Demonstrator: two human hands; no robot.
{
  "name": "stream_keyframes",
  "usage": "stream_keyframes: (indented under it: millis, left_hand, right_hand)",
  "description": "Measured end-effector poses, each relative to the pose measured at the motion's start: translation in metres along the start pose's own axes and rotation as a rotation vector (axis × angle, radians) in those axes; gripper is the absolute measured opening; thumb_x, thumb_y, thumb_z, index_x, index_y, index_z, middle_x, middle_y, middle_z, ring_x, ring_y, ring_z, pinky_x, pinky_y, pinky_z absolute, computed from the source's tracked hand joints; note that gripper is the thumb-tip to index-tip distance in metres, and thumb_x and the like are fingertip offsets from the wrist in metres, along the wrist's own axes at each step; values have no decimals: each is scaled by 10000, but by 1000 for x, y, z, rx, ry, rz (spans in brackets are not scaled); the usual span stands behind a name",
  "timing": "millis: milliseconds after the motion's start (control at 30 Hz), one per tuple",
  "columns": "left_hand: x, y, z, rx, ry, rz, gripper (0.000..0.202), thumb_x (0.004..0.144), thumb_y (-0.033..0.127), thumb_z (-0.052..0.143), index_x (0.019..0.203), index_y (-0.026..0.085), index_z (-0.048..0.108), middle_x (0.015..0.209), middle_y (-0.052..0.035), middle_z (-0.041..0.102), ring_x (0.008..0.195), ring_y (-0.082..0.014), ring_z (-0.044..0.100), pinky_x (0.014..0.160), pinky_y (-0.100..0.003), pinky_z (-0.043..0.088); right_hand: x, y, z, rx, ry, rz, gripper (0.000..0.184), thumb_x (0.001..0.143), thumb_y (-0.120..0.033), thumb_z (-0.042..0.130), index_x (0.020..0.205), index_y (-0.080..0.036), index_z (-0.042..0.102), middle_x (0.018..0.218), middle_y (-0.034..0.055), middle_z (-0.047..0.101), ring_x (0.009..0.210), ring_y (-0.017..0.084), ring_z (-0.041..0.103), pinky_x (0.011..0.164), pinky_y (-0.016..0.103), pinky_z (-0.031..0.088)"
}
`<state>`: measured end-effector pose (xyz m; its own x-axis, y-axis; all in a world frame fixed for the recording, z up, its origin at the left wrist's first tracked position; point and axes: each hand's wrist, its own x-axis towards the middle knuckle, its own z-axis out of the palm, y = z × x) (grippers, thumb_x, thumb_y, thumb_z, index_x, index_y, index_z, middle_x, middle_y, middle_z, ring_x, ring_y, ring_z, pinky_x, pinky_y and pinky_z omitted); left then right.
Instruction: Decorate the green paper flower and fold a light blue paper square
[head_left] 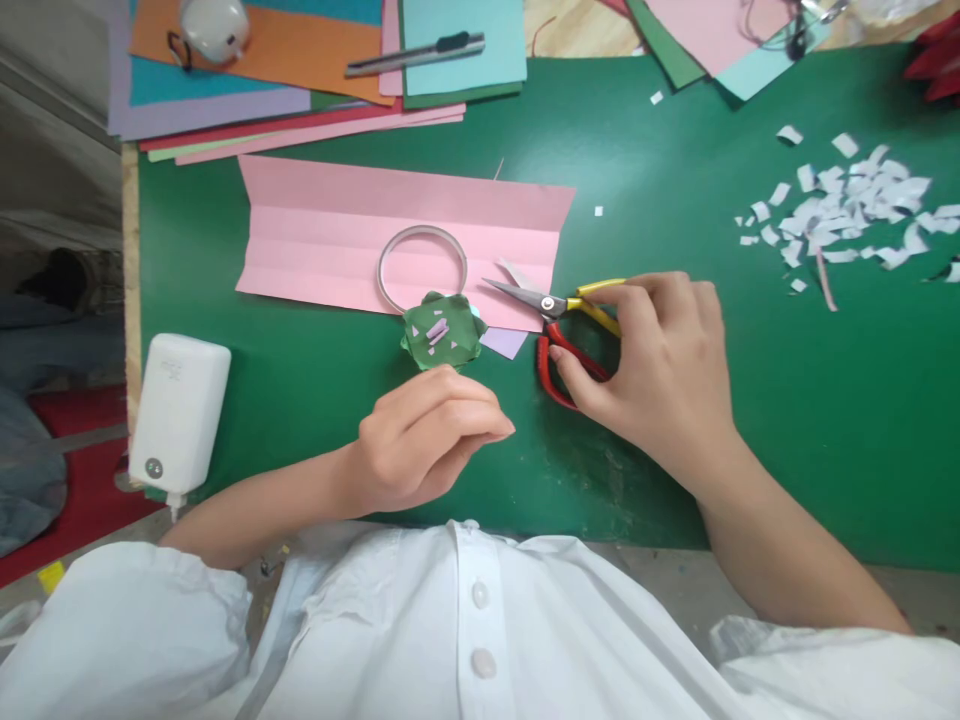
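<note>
Head view: right hand [664, 365] gripping scissors [548, 304] by handles; left hand [427, 440] curled closed; markings on white power bank [180, 415] unreadable.

L hand [424, 440] curled w/ fingers [465, 418] bunched, R hand [660, 365] palm-down w/ thumb [579, 380] apart.

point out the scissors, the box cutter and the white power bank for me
Scissors [548, 303], head view: on the pivot between blades and handles.
Box cutter [416, 56], head view: midway along its body.
White power bank [181, 412], head view: middle of its upper face.
</note>
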<state>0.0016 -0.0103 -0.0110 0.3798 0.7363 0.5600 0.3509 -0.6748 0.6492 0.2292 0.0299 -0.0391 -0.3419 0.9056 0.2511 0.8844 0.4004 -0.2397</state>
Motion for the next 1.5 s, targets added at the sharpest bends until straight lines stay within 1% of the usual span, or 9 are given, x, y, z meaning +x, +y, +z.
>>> stream_keyframes:
  millis: [133, 233, 400, 500, 567, 767, 1000, 1233, 1500]
  left_hand:
    - [-5, 3, 6, -89, -78, -81, 83, 904, 56, 571, 897, 133, 601, 806, -45, 685, 788, -104, 654, 717, -200, 558]
    - [-7, 3, 10, -157, -68, -170, 93, 908, 62, 563, 893, 142, 608, 788, -26, 683, 760, -90, 643, 698, -184, 542]
    - [-7, 4, 9, -240, -65, -394, 59, 899, 135, 603, 847, 158, 620, 757, 5, 663, 618, -52, 557, 516, -139, 442]
    - [-7, 5, 9, -288, -68, -464, 69, 893, 147, 609, 827, 160, 624, 739, 11, 655, 598, -49, 548, 492, -136, 425]
    - [-8, 5, 9, -291, -64, -457, 65, 889, 140, 612, 827, 158, 625, 741, 7, 658, 627, -56, 572, 505, -136, 435]
    - [-9, 2, 12, -175, 12, -249, 60, 865, 72, 618, 874, 131, 623, 777, -13, 672, 664, -43, 579, 537, -104, 450]
    - [-10, 1, 13, -146, 20, -245, 63, 875, 82, 613, 878, 144, 625, 783, -12, 679, 678, -53, 610, 570, -124, 474]
    - [-11, 3, 11, -249, -90, -337, 77, 944, 143, 511, 923, 150, 585, 767, -12, 651, 632, -65, 576, 574, -161, 473]
    - [-6, -1, 6, -186, -186, -224, 104, 937, 106, 469, 905, 159, 552, 758, -3, 623, 692, -76, 555, 662, -168, 487]
  right_hand:
    - [-1, -9, -4, 273, 136, -245, 264, 809, -294, 633, 1045, -203, 557, 983, 122, 659, 893, 283, 623, 780, 438, 484]
    - [-5, -20, -4, 519, 117, -422, 118, 844, -258, 609, 950, -226, 569, 843, 48, 648, 776, 205, 619, 706, 366, 496]
    - [-11, -36, -2, 615, 137, -388, 77, 852, -206, 632, 888, -233, 569, 782, 19, 634, 722, 160, 581, 652, 320, 501]
    - [-13, -43, -4, 668, 164, -333, 86, 854, -174, 641, 873, -221, 572, 752, 16, 623, 698, 142, 572, 642, 301, 515]
    - [-13, -46, -5, 703, 163, -306, 115, 833, -133, 659, 871, -209, 582, 743, 21, 629, 688, 142, 582, 635, 301, 521]
    - [-13, -47, -5, 850, 131, -246, 137, 830, -77, 644, 899, -189, 608, 764, 47, 663, 717, 156, 618, 650, 312, 542]
    - [-13, -48, -1, 891, 156, -235, 183, 794, -21, 646, 877, -182, 620, 736, 48, 652, 690, 154, 602, 639, 310, 538]
    - [-13, -47, -6, 811, 228, -313, 236, 763, 10, 670, 887, -187, 629, 724, 39, 632, 652, 141, 586, 598, 295, 525]
    - [-12, -47, -5, 913, 149, -251, 225, 787, 5, 628, 879, -198, 602, 740, 35, 608, 670, 144, 556, 617, 316, 503]
